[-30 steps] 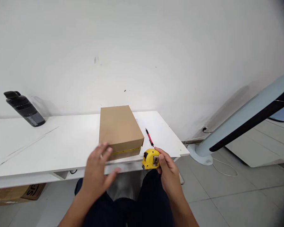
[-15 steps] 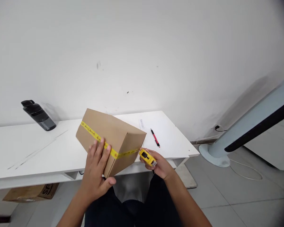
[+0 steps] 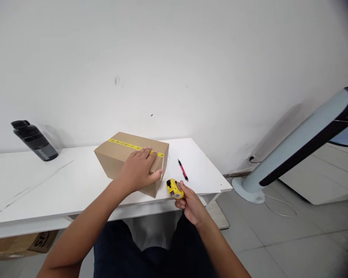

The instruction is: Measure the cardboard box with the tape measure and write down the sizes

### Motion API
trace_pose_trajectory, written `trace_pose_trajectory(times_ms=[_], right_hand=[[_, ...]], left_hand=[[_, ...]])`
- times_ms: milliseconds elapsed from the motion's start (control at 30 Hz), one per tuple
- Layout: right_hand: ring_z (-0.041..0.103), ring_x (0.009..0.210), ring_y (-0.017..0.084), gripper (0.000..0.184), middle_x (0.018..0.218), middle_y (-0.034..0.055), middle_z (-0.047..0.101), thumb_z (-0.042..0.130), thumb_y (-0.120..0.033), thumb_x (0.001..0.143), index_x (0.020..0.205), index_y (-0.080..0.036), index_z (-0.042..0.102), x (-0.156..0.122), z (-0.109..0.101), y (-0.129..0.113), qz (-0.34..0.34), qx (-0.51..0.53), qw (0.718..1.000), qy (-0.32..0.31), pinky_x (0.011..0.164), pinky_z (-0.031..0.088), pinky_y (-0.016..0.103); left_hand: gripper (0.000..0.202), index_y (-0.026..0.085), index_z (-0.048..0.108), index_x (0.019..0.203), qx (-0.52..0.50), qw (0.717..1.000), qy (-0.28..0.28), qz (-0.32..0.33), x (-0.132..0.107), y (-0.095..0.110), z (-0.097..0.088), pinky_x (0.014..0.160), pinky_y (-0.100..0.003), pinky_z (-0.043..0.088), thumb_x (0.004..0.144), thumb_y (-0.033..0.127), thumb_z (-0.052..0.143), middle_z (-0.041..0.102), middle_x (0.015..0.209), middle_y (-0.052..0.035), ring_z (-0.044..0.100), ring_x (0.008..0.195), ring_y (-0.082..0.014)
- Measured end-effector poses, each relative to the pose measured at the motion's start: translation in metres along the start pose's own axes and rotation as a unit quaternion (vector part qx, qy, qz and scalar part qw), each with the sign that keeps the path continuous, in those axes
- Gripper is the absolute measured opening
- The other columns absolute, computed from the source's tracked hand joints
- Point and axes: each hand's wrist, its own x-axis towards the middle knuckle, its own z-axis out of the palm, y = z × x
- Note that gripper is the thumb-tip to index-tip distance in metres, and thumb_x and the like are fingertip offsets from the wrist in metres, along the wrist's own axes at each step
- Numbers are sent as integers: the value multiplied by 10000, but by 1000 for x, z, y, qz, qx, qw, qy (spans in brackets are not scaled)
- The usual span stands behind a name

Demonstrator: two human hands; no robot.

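Note:
A brown cardboard box (image 3: 116,160) rests on the white table (image 3: 60,185), turned at an angle. A yellow tape blade (image 3: 127,144) runs across its top. My left hand (image 3: 139,172) lies flat on the box's near right corner, fingers pressing the blade down and thumb on the side. My right hand (image 3: 191,202) grips the yellow tape measure case (image 3: 174,189) at the table's front edge, just right of the box.
A red and black pen (image 3: 183,170) lies on a white sheet to the right of the box. A dark water bottle (image 3: 34,141) stands at the far left by the wall. A tower fan (image 3: 295,148) leans on the floor at right. A cardboard carton (image 3: 20,243) sits under the table.
The box was turned and set flat with the tape now across its top. My left hand moved from the box's front face onto its top corner. My right hand kept the tape case.

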Motion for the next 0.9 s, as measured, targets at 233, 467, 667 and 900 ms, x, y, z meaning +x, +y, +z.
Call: trace_pose_trajectory(times_ms=[233, 467, 667, 900], right_hand=[[147, 466, 25, 556, 590, -68, 457, 815, -674, 686, 796, -166, 617, -28, -27, -29, -35, -28, 999, 17, 423, 168, 189], [308, 448, 56, 651, 719, 14, 600, 794, -727, 663, 1025, -191, 715, -31, -15, -32, -156, -77, 984, -33, 399, 304, 226], [511, 513, 122, 583, 805, 46, 692, 813, -647, 709, 1109, -233, 720, -35, 55, -36, -235, -207, 942, -123, 412, 438, 240], [728, 790, 224, 515, 971, 72, 768, 789, -598, 774, 1151, -254, 718, -58, 84, -37, -265, -250, 915, -173, 634, 619, 292]], left_hand=[[582, 256, 498, 1492, -51, 992, -51, 102, -28, -59, -24, 1174, -518, 371, 939, 439, 498, 476, 1559, -69, 474, 1428, -313], [584, 392, 432, 1514, -52, 987, -75, 131, -74, -88, -54, 1199, -511, 348, 957, 217, 449, 431, 1587, 11, 442, 1455, -249], [504, 226, 488, 1425, -80, 979, 161, 98, -107, -24, -51, 1114, -443, 440, 946, 344, 592, 727, 1241, -98, 688, 1142, -220], [243, 199, 626, 1138, 9, 936, 315, 154, -131, -8, -40, 1003, -375, 494, 900, 150, 652, 785, 837, 0, 739, 798, -137]])
